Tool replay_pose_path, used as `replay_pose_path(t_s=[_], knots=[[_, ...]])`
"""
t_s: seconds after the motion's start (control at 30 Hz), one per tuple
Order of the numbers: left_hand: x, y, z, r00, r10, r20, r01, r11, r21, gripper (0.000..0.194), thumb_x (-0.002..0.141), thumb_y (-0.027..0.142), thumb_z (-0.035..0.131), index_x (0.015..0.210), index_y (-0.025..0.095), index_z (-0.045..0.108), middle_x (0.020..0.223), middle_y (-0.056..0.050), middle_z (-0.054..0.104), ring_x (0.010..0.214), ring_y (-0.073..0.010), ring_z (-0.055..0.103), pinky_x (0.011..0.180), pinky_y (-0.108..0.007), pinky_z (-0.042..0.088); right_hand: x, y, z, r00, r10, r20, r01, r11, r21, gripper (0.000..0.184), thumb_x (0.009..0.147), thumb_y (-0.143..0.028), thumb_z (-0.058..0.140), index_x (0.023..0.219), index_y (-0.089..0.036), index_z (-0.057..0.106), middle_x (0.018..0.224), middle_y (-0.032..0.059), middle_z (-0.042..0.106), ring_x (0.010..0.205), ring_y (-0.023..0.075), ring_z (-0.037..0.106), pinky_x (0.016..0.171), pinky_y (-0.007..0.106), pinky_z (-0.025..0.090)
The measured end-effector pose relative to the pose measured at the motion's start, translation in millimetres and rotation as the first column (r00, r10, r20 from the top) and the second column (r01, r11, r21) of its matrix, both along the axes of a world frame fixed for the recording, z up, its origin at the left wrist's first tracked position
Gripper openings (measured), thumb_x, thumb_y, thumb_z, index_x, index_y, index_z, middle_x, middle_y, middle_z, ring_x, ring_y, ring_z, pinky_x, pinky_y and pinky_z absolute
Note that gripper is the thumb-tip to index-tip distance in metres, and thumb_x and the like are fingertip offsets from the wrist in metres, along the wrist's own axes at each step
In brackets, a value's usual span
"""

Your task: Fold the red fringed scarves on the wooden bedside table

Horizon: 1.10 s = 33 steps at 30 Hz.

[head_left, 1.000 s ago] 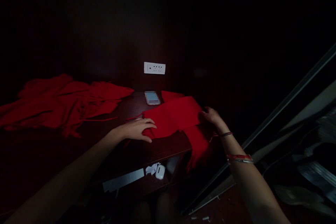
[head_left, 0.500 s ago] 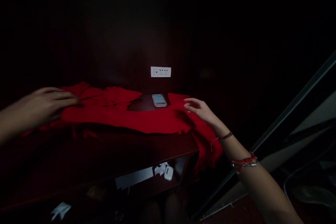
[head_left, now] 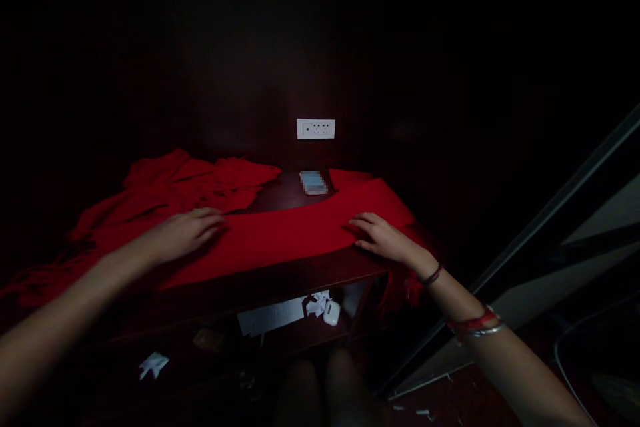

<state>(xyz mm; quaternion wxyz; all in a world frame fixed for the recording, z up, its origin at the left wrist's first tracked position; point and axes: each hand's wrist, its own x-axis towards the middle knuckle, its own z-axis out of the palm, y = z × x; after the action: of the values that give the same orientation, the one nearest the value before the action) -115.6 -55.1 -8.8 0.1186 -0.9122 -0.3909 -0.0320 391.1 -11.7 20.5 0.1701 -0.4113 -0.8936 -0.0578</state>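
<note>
A long red fringed scarf [head_left: 280, 233] lies stretched across the dark wooden desk [head_left: 300, 265], with a rumpled heap of the same red cloth at the back left. My left hand [head_left: 193, 232] rests over its left part, palm down, fingers loosely extended. On the right portion, my right hand [head_left: 377, 235] touches the cloth with its fingers apart. Neither hand grips the fabric. The scarf's right end hangs over the desk's side, and fringe shows at the far left.
Behind the scarf lies a blurred-out phone-like item [head_left: 313, 183], below a white wall socket [head_left: 316, 129]. The lower shelf holds a white earbud case [head_left: 331, 312], crumpled paper [head_left: 317, 302] and a pale flat sheet [head_left: 273, 317]. Another paper scrap [head_left: 154, 365] lies lower left.
My left hand has moved right onto the scarf, and my right hand has come down onto it. The front strip now lies smoother and wider. The view has shifted slightly.
</note>
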Motion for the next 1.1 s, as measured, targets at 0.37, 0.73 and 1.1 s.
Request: replay_pose_path(t_s=[0.37, 0.73, 1.1], knots=[[257, 69, 22.4, 0.984, -0.143, -0.102, 0.14, 0.989, -0.044, 0.039, 0.07, 0.014, 0.044, 0.108, 0.023, 0.045, 0.105, -0.006, 0.051, 0.091, -0.0196, 0.05, 0.071, -0.028, 0.04, -11, 3, -18.1, 0.955, -0.019, 0.297, -0.048, 0.975, 0.216, 0.021, 0.081, -0.018, 0.037, 0.094, -0.016, 0.054, 0.083, 0.0057, 0.056, 0.08, 0.015, 0.048, 0.071, 0.028, 0.037], [294, 57, 3.9, 0.993, -0.107, -0.059, 0.114, 0.984, 0.137, 0.018, 0.079, 0.013, 0.038, 0.09, 0.02, 0.05, 0.094, -0.006, 0.054, 0.084, -0.0177, 0.052, 0.06, -0.025, 0.041, -13, 9, -28.7, 0.982, -0.088, 0.164, 0.039, 0.958, 0.285, 0.019, 0.081, -0.017, 0.037, 0.079, -0.015, 0.056, 0.071, 0.0042, 0.053, 0.068, 0.0137, 0.043, 0.062, 0.024, 0.035], [276, 100, 18.3, 0.95, -0.22, 0.223, 0.238, 0.969, -0.06, 0.031, 0.084, 0.034, 0.028, 0.089, 0.019, 0.054, 0.088, -0.003, 0.056, 0.083, -0.0144, 0.051, 0.075, -0.024, 0.036, -18, -4, -23.6, 0.942, -0.076, 0.327, -0.032, 0.95, 0.312, 0.017, 0.079, -0.014, 0.04, 0.089, -0.017, 0.054, 0.081, 0.0047, 0.054, 0.078, 0.0163, 0.044, 0.07, 0.029, 0.034]])
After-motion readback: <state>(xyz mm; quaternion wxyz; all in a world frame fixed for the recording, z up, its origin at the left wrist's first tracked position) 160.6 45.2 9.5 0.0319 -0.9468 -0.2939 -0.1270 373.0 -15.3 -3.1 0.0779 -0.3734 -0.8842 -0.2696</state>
